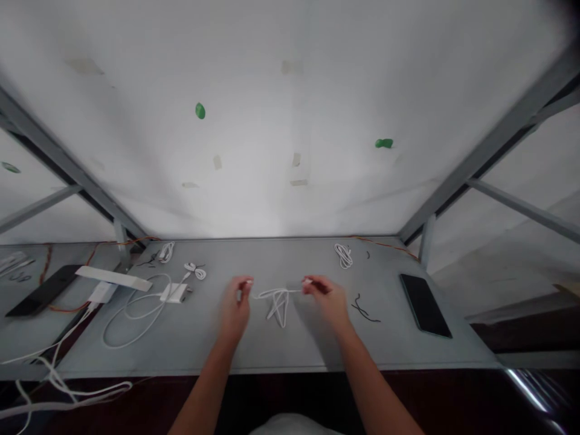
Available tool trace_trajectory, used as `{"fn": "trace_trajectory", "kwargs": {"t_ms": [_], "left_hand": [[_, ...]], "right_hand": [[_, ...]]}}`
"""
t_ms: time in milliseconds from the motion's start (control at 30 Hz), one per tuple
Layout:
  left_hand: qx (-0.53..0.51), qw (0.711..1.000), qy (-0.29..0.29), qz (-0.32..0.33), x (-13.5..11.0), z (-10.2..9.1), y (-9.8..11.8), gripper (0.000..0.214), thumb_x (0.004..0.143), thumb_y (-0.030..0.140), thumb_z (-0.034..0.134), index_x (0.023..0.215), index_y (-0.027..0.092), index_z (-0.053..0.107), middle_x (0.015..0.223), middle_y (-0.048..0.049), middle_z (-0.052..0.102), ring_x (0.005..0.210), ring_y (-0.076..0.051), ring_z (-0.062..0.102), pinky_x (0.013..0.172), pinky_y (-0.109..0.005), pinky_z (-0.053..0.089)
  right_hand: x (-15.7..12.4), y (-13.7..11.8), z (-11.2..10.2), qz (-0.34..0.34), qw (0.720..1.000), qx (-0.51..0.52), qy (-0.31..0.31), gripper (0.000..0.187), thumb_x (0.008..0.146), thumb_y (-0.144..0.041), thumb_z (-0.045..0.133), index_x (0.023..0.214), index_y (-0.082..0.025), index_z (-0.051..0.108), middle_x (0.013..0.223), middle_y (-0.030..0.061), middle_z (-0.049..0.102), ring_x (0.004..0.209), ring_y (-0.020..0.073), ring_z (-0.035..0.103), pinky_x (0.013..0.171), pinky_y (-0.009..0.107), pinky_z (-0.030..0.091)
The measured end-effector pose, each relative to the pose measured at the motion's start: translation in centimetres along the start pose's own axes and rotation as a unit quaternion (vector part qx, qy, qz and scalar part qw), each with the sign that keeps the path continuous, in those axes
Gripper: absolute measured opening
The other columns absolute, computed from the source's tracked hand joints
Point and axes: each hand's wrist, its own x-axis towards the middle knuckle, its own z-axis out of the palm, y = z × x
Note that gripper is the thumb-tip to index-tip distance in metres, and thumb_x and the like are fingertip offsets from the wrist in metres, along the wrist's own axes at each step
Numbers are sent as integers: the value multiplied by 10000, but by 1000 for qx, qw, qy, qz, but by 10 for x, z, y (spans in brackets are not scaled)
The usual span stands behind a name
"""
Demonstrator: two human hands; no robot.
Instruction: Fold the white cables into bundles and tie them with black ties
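Observation:
A loosely folded white cable [280, 305] hangs or lies between my hands above the grey tabletop; whether it touches the surface I cannot tell. My left hand [238, 302] pinches one end of it, with a small white tip showing between thumb and finger. The other end sits in the closed fingers of my right hand [324, 296], and a short length runs straight out toward the middle. To the right of my right hand lie black twist ties [364, 311]. The connectors are mostly hidden by my fingers.
Bundled white cables [343, 256] [194, 270] lie toward the back. A white charger [174, 293] with a looped cable and a white power strip [113, 278] are at left. A dark phone [425, 305] rests at right. Metal posts [426, 238] flank the grey table [290, 353].

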Motion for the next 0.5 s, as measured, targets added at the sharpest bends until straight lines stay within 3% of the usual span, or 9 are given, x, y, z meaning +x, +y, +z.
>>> {"fn": "trace_trajectory", "kwargs": {"t_ms": [67, 133, 233, 333, 433, 500], "left_hand": [[31, 994, 86, -58, 14, -21, -20, 325, 985, 426, 464, 1109, 197, 661, 927, -83, 698, 828, -235, 652, 789, -340, 530], [95, 985, 105, -95, 23, -44, -42, 305, 968, 392, 473, 1102, 188, 655, 863, -76, 684, 808, -250, 648, 788, -355, 524], [193, 968, 99, -127, 18, -61, -66, 308, 976, 345, 451, 1124, 175, 661, 948, -125, 704, 911, -298, 668, 859, -407, 506], [235, 961, 82, -124, -5, -41, -70, 313, 991, 333, 435, 1078, 158, 680, 1018, -177, 705, 1000, -337, 659, 921, -451, 481], [199, 973, 47, -103, -28, 10, -51, 297, 999, 374, 477, 939, 186, 699, 956, -150, 700, 959, -319, 653, 915, -433, 476], [157, 984, -14, -80, -35, 47, -32, 262, 984, 334, 521, 839, 204, 696, 887, -112, 688, 898, -280, 649, 881, -394, 479]], "right_hand": [[10, 9, -31, 23, 996, -3, 90, 329, 736, -465, 757, 931, -202, 770, 676, 18, 707, 590, 185, 631, 644, 325, 515], [16, 21, -62, 58, 991, -33, 120, 294, 686, -425, 781, 876, -203, 743, 638, 3, 684, 532, 170, 605, 554, 298, 482], [12, 38, -84, 147, 982, -100, 63, 136, 638, -278, 760, 662, -227, 636, 499, -18, 621, 431, 154, 567, 455, 265, 414], [-1, 48, -58, 208, 973, -100, -4, 195, 606, -182, 713, 613, -245, 529, 416, -43, 565, 356, 154, 543, 412, 255, 397], [-9, 48, 0, 254, 964, -20, -75, 267, 616, -163, 686, 750, -261, 477, 464, -88, 566, 373, 168, 574, 419, 261, 436], [-10, 42, 37, 250, 963, 8, -104, 320, 603, -157, 696, 820, -259, 484, 534, -85, 605, 407, 175, 593, 437, 276, 462]]}}
